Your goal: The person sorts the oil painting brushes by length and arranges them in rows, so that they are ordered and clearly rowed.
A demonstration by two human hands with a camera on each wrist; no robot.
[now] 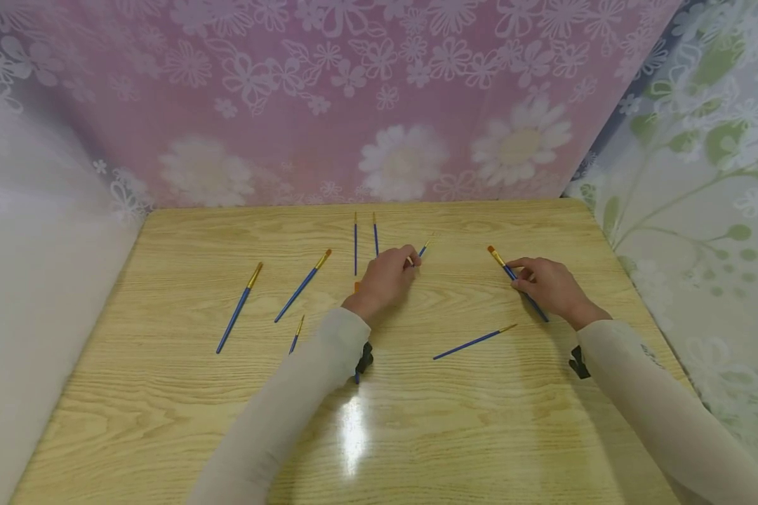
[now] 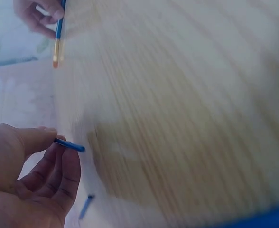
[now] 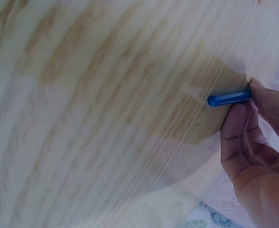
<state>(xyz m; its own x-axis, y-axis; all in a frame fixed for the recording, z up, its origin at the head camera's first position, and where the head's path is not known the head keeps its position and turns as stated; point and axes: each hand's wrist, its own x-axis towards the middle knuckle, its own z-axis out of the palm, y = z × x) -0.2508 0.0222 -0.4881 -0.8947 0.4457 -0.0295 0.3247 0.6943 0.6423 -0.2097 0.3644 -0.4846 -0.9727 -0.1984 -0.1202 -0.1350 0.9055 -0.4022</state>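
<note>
My left hand (image 1: 387, 279) is at the back middle of the table, pinching a thin paintbrush (image 1: 424, 250) with a blue handle and gold ferrule. Its handle end (image 2: 72, 145) pokes out between thumb and fingers in the left wrist view. Toward the right side, my right hand (image 1: 548, 286) pinches a wider flat paintbrush (image 1: 497, 259) with orange-brown bristles pointing to the back left. The right wrist view shows the rounded blue handle end (image 3: 228, 99) of that brush beyond thumb and fingertips. Another flat brush (image 1: 356, 287) is mostly covered by my left hand and forearm.
Two thin brushes (image 1: 356, 245) stand side by side at the back, one partly behind my left hand. Two larger brushes (image 1: 238, 310) lie slanted at left. A small brush (image 1: 297, 332) meets my left sleeve's outline. One thin brush (image 1: 474, 342) lies between my arms on the wooden table (image 1: 448, 428).
</note>
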